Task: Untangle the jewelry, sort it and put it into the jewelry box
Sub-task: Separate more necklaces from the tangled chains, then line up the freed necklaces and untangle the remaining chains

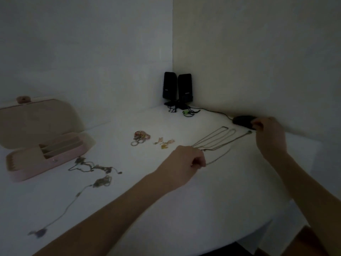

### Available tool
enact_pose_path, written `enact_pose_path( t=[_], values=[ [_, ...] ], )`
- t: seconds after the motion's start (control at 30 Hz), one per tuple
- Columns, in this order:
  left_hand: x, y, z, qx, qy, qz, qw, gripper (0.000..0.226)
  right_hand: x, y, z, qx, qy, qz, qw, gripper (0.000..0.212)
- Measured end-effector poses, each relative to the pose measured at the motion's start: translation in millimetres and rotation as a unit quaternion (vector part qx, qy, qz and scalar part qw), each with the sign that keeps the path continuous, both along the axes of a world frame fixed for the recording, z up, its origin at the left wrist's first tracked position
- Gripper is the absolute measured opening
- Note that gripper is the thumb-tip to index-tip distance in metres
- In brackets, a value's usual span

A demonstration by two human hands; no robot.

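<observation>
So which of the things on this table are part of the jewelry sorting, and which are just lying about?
Part of the job:
- chains, held by the left hand and right hand
- pile of rings
- small earrings
- tangled necklaces
- open pink jewelry box

Just lying about:
- two black speakers in the corner
- black mouse
- cables
</observation>
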State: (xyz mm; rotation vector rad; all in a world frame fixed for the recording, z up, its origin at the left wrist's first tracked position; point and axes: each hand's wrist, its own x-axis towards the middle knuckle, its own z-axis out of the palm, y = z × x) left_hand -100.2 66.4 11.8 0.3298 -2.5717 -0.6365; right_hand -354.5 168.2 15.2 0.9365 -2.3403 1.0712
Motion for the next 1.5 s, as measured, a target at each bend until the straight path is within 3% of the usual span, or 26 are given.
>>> enact_pose_path(
  t=[0.2,0.37,0.53,0.63,0.77,0.97,1.27,1.43,1.5],
  values=[
    [-53,7,-18,-0.126,-0.003,-0.005,0.992,0.041,-55,4,-18,-0.034,-0.102,-0.039,0.994,0.011],
    [-49,-1,-30,-0.101,-0.022,-0.021,0.994,0.032,-77,-10,-28,0.048,-0.065,-0.029,0.996,0.012],
    [-45,-7,-25,-0.194,-0.036,-0.019,0.980,0.027,-76,-12,-28,0.100,-0.056,-0.052,0.992,0.022],
    [-41,-10,-22,-0.217,-0.056,0.005,0.975,0.030,-57,-12,-27,0.174,-0.058,-0.025,0.983,0.036],
    [-34,-7,-19,-0.174,-0.052,0.018,0.983,0.040,-36,-19,-33,0.355,-0.029,0.081,0.931,0.053],
    [-22,-10,-19,-0.054,-0.027,0.026,0.998,0.034,-36,-17,-32,0.307,-0.074,0.102,0.943,0.063],
    [-7,-13,-13,0.029,0.001,0.086,0.996,0.040,16,-11,-31,0.215,-0.002,0.119,0.969,0.057],
    [62,-29,11,-0.034,-0.048,0.172,0.983,0.026,100,-27,-22,0.115,0.063,0.250,0.959,0.044],
    [103,-42,18,-0.106,-0.111,0.251,0.956,0.024,143,-45,-16,0.094,0.056,0.317,0.942,0.040]
  ],
)
